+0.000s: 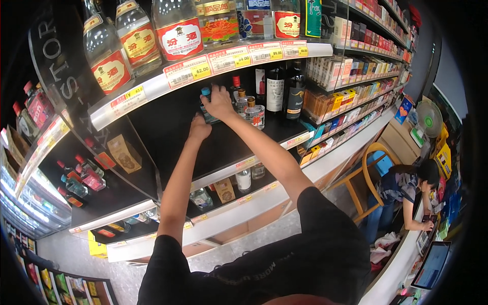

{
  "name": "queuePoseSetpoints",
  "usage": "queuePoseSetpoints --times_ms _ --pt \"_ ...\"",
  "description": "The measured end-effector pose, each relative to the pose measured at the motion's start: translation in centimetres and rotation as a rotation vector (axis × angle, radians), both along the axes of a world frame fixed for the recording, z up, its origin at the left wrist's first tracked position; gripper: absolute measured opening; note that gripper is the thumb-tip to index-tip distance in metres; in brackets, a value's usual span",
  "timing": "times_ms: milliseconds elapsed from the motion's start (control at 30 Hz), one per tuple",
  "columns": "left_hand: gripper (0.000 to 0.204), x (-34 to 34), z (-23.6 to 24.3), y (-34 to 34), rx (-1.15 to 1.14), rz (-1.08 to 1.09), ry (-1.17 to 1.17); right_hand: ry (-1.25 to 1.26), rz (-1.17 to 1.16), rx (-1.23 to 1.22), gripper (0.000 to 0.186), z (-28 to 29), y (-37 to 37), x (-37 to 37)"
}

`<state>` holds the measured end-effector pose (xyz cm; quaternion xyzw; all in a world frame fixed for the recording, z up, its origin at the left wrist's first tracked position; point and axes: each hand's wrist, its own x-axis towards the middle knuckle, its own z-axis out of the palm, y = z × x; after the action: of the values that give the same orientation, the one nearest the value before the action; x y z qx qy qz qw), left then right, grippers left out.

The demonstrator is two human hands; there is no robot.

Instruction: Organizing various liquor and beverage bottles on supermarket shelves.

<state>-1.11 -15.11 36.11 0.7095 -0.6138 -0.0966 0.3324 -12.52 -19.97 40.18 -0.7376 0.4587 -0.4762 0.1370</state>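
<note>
Head view: at eleven o'clock, a blue-capped bottle [205, 92] sits between left hand [201, 129] and right hand [220, 104], presumably for steadying. Right fingers bend beside its top; any pinch cannot be told.

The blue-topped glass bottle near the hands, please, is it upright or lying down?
Upright, or nearly so: the bottle has its blue cap above its body, the right hand beside its top, the left hand lower.

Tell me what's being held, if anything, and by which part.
The right hand seems to grip a blue-capped bottle by its upper part; the left hand is near its lower part, its hold unclear.
</note>
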Motion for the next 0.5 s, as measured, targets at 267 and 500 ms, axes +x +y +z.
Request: queuePoseSetpoints --times_ms 267,500 --pt "0.039 -3.9 -1.7 17.7 -0.577 -0.254 0.418 -0.493 0.554 -0.083 0.028 -3.0 15.8 -4.3" --pt "0.043 -5.1 -8.9 29.1 -0.417 -0.109 0.692 -0.459 0.571 0.011 0.018 -10.6 26.7 -3.2"
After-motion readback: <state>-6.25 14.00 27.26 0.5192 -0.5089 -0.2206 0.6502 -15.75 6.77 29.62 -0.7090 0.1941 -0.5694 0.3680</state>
